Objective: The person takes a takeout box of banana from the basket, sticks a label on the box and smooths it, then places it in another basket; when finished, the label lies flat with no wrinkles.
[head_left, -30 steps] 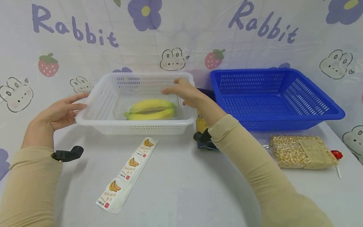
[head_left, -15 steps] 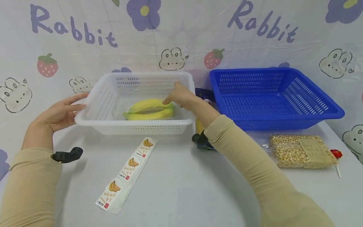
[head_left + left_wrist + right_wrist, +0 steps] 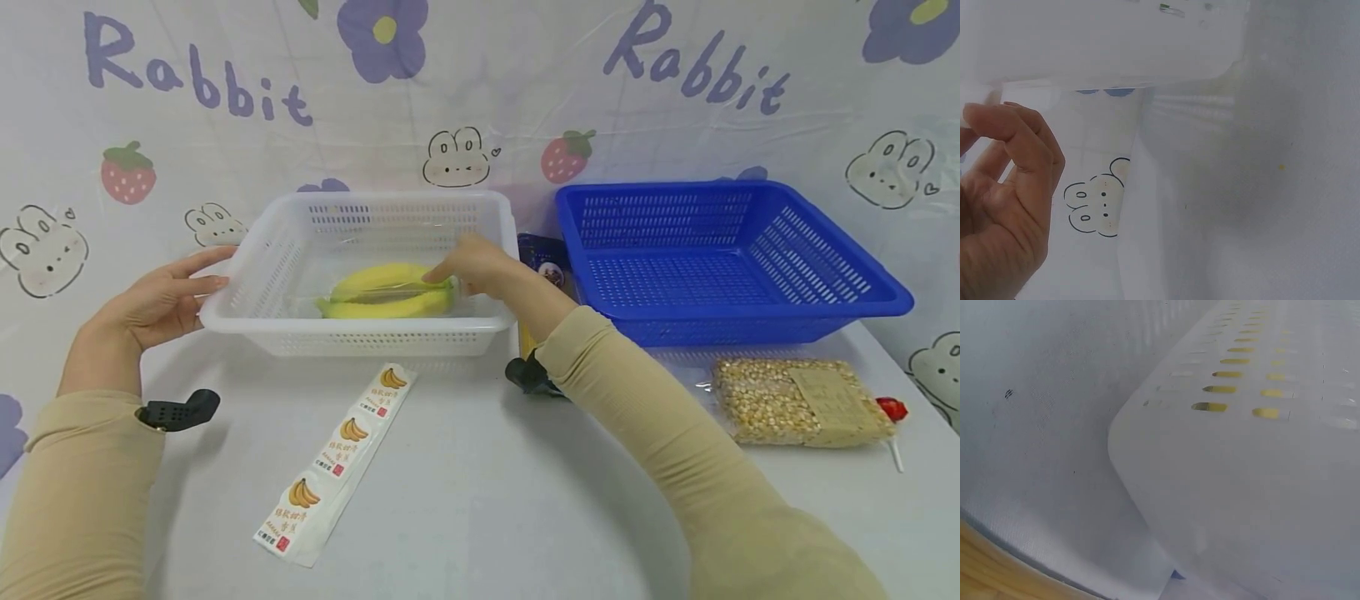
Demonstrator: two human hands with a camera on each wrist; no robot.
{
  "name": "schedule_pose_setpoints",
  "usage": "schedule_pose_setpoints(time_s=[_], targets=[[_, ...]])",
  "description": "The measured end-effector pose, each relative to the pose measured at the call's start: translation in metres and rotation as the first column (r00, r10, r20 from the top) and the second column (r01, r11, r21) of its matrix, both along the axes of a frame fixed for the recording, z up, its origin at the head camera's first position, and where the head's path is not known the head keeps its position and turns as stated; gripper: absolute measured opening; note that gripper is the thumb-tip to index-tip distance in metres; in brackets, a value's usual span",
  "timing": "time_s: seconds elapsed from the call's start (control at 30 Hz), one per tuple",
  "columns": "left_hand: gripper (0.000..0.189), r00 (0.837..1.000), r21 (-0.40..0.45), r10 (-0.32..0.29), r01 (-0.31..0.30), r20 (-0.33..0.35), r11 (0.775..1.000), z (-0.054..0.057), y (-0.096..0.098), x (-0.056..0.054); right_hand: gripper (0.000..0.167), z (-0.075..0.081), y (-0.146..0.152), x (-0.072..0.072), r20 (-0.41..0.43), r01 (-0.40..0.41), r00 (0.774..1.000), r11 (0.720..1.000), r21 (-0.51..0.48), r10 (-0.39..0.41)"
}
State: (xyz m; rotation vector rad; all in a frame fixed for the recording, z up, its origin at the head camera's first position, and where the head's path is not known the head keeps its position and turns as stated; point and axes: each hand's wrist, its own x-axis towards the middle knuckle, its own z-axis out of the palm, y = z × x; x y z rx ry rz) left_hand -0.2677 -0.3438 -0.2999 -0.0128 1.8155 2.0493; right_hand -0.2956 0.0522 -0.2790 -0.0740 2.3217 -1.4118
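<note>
Two yellow bananas (image 3: 382, 309) in a clear plastic pack lie inside the white basket (image 3: 375, 326), and yellow shows through the slots of its wall (image 3: 1216, 444) in the right wrist view. My right hand (image 3: 483, 265) reaches over the right rim and grips the pack's right end, thumb over the bananas; the other fingertips are hidden. At the left rim my left hand (image 3: 165, 296) holds the basket. The left wrist view shows this hand (image 3: 1016, 169) with bent fingers at the basket's edge. A strip of banana stickers (image 3: 341, 458) lies in front on the table.
A blue basket (image 3: 735, 321) stands right of the white one. Between them is a dark blue and yellow package (image 3: 546, 254), partly behind my right arm. At the right lie a bag of corn kernels (image 3: 795, 400) and a red lollipop (image 3: 892, 408). A printed curtain (image 3: 480, 92) hangs behind.
My right hand has lowered into the white basket onto the banana pack's right end, and the pack has slid slightly left. My left hand has stayed at the rim.
</note>
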Motion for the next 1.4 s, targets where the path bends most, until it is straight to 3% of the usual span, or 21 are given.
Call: schedule_pose_setpoints(time_s=[0.13,0.33,0.77,1.13,1.4], targets=[[0.042,1.000,0.007,-0.010,0.010,-0.006,1.000,-0.001,0.000,0.000,0.064,-0.001,-0.002,0.001,0.063,0.031,0.998,0.999,-0.036,-0.029],[0.042,1.000,0.017,-0.019,0.019,-0.013,1.000,-0.001,-0.001,0.000,0.059,-0.001,-0.003,0.001,0.104,0.064,0.993,0.997,-0.041,-0.060],[0.042,1.000,-0.016,0.000,0.000,-0.012,1.000,0.000,0.000,0.001,0.076,0.002,-0.003,0.002,0.201,0.111,0.975,0.991,-0.076,-0.094],[0.041,1.000,-0.018,0.013,-0.013,0.000,1.000,0.000,0.000,0.001,0.062,0.010,0.000,0.004,0.189,0.052,0.981,0.996,-0.076,-0.037],[0.041,1.000,-0.032,0.011,-0.012,-0.004,0.999,0.000,0.000,0.000,0.055,0.030,0.013,0.005,0.159,0.056,0.987,0.987,-0.150,-0.032]])
